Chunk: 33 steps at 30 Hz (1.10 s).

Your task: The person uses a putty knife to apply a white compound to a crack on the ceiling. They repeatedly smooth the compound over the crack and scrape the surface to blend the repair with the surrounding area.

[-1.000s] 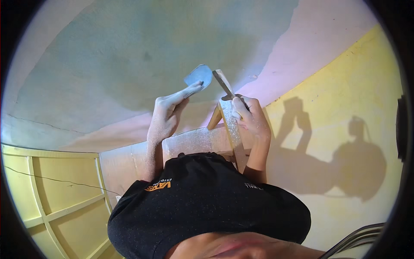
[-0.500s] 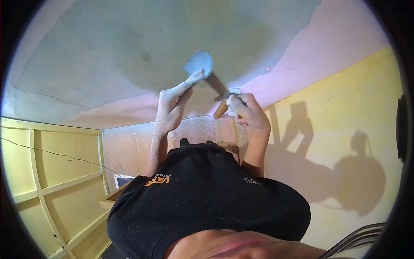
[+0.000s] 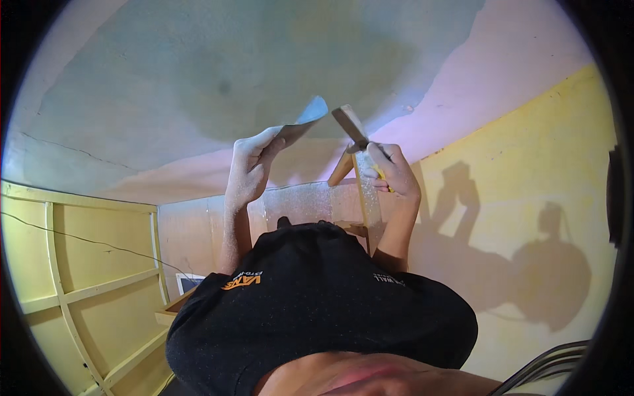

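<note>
My left hand (image 3: 251,165), dusted white, is closed round the lower end of a thin, curved blue-grey sheet (image 3: 312,113); what the sheet is made of I cannot make out. Its free end bends upward to the right. My right hand (image 3: 395,170) grips a putty knife (image 3: 351,124) with a flat, wide blade, and some yellow of its handle shows below the fingers. The blade tilts up to the left, and a small gap parts it from the sheet. Both hands are raised in front of the chest, beneath the patched grey-green and pink surface (image 3: 297,53).
A yellow wall (image 3: 528,171) with my shadow on it rises at the right. At the left is a yellow framed panel (image 3: 99,237) crossed by a thin dark cable. A wooden post (image 3: 367,191) stands behind my right hand. Dark cables (image 3: 545,363) lie at the lower right.
The sheet has turned from its broad face to nearly edge-on. The putty knife has swung upward and its blade now shows clearly. My hands have drawn slightly apart.
</note>
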Each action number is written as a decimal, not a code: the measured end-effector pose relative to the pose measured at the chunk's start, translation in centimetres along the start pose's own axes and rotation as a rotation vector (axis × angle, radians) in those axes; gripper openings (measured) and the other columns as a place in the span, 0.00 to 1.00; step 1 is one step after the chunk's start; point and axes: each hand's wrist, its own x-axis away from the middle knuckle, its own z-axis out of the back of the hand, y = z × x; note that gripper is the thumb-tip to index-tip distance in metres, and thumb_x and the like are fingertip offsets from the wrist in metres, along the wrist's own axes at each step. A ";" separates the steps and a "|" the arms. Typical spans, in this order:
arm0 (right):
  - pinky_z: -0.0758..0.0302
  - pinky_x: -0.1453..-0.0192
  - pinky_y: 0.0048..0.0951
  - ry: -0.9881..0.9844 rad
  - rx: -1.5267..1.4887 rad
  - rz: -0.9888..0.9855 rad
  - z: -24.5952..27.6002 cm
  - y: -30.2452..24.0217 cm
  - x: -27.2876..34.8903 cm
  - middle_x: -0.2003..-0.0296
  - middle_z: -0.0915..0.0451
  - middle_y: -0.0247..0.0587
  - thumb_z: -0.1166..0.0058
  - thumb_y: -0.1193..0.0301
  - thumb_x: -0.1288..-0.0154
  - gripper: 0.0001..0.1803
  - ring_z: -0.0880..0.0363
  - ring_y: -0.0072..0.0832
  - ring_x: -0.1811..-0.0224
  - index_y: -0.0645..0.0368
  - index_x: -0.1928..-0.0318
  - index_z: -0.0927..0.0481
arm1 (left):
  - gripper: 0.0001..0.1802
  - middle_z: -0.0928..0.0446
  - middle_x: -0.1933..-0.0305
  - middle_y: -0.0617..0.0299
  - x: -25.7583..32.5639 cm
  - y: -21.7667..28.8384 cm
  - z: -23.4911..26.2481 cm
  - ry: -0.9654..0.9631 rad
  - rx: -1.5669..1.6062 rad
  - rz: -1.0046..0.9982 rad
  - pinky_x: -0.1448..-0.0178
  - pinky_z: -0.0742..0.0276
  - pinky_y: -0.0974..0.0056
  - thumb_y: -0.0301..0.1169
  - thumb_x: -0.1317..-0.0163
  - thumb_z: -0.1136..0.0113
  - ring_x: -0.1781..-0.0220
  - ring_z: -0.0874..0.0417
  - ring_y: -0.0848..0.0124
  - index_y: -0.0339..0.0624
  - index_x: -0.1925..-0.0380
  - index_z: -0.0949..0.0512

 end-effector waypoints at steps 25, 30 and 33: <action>0.29 0.66 0.36 0.025 0.638 0.231 -2.2 4.9 -1.0 0.77 0.25 0.50 0.43 0.65 0.28 0.15 0.31 0.32 0.76 0.65 0.52 0.18 | 0.19 0.21 0.62 0.51 0.2 -4.6 -0.4 -0.219 0.073 0.131 0.49 0.29 0.71 0.23 0.29 0.47 0.58 0.28 0.78 0.34 0.40 0.24; 0.32 0.69 0.28 -0.071 0.656 0.187 1.1 3.5 0.0 0.79 0.27 0.35 0.43 0.67 0.28 0.14 0.32 0.17 0.75 0.65 0.53 0.16 | 0.16 0.35 0.73 0.48 -0.2 -2.4 0.6 -0.427 -0.093 0.251 0.65 0.32 0.63 0.26 0.29 0.44 0.70 0.36 0.73 0.39 0.43 0.21; 0.36 0.72 0.23 0.267 0.274 0.105 0.9 3.4 0.5 0.80 0.29 0.27 0.43 0.67 0.28 0.13 0.34 0.13 0.74 0.65 0.56 0.15 | 0.14 0.23 0.67 0.57 -0.3 -6.6 0.0 -0.351 0.050 0.283 0.53 0.29 0.69 0.27 0.26 0.47 0.62 0.30 0.76 0.30 0.47 0.22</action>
